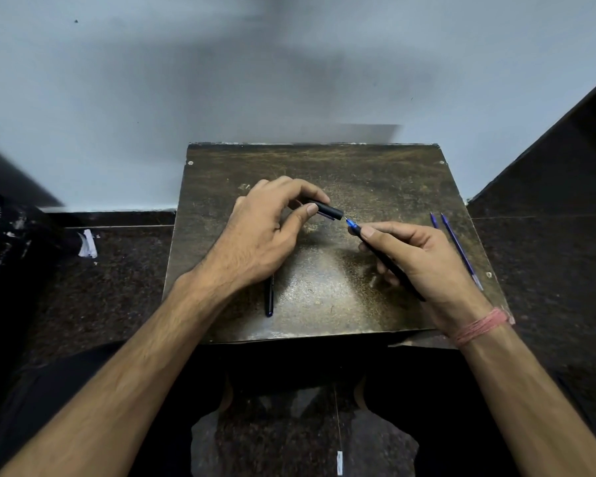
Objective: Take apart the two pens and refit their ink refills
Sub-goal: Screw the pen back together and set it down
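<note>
Over the worn, dark brown wooden board [324,304], the left hand [255,235] pinched a short black plastic pen cap [327,210] between thumb and fingers, its open mouth turned down and to the right. The right hand [424,256] gripped a slim black pen barrel [389,263] with a blue tip [351,223], thumb pressed along its upper side. The barrel's long axis ran from lower right up to upper left, so the tip aimed almost straight at the cap's mouth and stood just beside it, apart by a sliver. The two pieces lay nearly on one line, which is what any capping or uncapping would turn on. Whether a purple clip or refill showed under the cap was hard to say.

A second dark pen [270,297] lay on the board, partly hidden under the left wrist. Two thin purple-blue ink refills [456,246] rested side by side near the board's right edge, well clear of both hands.
</note>
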